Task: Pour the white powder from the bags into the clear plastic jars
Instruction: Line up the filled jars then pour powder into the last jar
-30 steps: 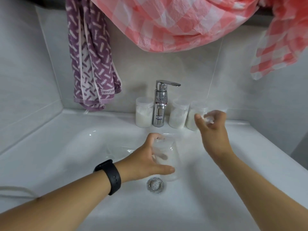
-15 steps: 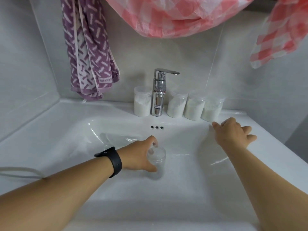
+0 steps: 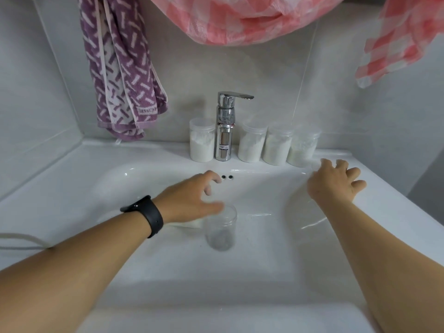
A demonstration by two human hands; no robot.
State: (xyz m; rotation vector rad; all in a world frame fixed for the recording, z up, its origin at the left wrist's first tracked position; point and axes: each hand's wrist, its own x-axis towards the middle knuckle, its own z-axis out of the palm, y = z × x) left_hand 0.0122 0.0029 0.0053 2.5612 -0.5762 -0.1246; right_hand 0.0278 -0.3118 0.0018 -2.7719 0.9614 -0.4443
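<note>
An empty clear plastic jar (image 3: 220,228) stands upright in the bottom of the white sink basin (image 3: 264,260), over the drain. My left hand (image 3: 192,200) hovers just left of and above its rim, fingers loosely spread, holding nothing. My right hand (image 3: 334,182) rests with spread fingers on the sink's right ledge, in front of the rightmost of several powder-filled clear jars (image 3: 302,149) lined up along the back ledge. A flat clear bag (image 3: 189,223) lies in the basin under my left hand, mostly hidden.
A chrome tap (image 3: 225,131) stands between the filled jars at the back. A purple patterned towel (image 3: 120,68) hangs on the wall at left. Pink checked cloth (image 3: 240,18) hangs overhead. A grey cable (image 3: 21,241) lies on the left ledge.
My left hand has let go of the empty jar, which now stands alone in the basin. My right hand has stayed on the right ledge, fingers spreading a little.
</note>
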